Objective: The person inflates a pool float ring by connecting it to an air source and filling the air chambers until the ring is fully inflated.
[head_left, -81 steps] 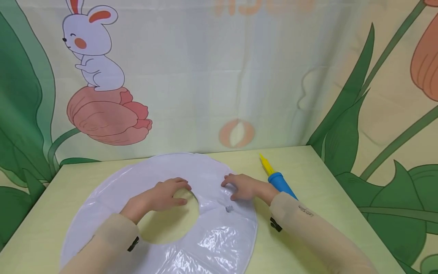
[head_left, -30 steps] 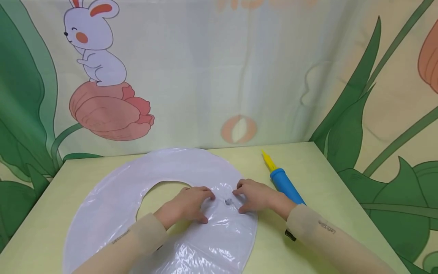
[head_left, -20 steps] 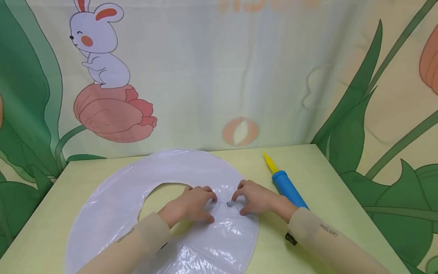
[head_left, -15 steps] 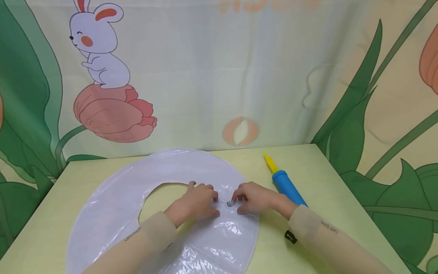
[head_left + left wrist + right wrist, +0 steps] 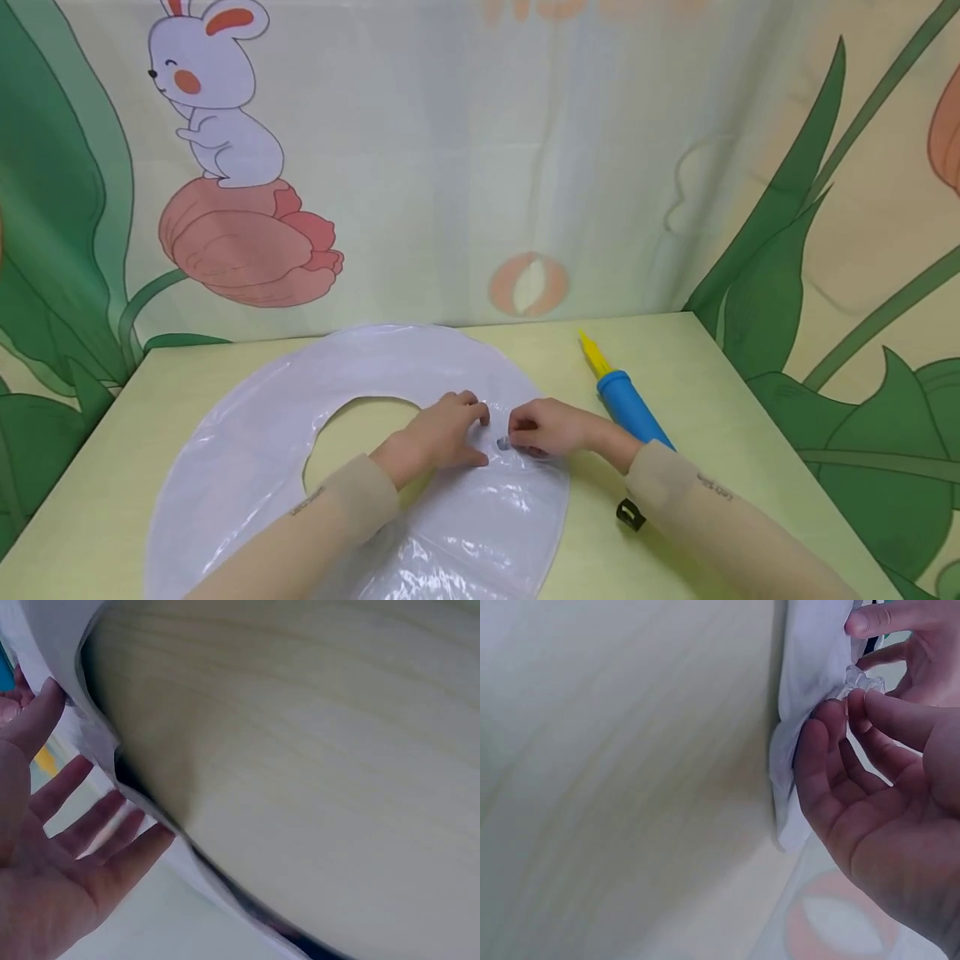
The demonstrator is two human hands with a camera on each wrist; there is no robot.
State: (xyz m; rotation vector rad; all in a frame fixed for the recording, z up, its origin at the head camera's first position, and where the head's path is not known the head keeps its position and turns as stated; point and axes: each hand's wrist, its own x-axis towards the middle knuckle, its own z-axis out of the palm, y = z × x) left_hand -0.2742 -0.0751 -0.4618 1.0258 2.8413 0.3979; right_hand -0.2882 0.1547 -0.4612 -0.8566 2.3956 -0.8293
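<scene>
A flat white swim ring (image 5: 450, 358) of shiny plastic lies on the table, with a round hole in its middle. Its small clear valve (image 5: 503, 443) sticks up from the right part of the ring. My right hand (image 5: 553, 425) pinches at the valve with thumb and forefinger; the clear valve (image 5: 864, 679) shows at the fingertips in the right wrist view. Left of the valve, my left hand (image 5: 447, 429) rests on the ring with fingers spread and slightly bent. In the left wrist view, the left hand (image 5: 75, 862) has its fingertips along the ring's inner edge.
A blue hand pump (image 5: 633, 410) with a yellow nozzle (image 5: 595, 353) lies right of the ring, partly behind the right forearm. The pale yellow table (image 5: 697, 375) meets a printed cloth backdrop (image 5: 420, 208) at its back and right edges.
Both hands have come over to the valve from farther apart. The left hand has moved right from the hole; the right thumb and fingers have closed together at the valve.
</scene>
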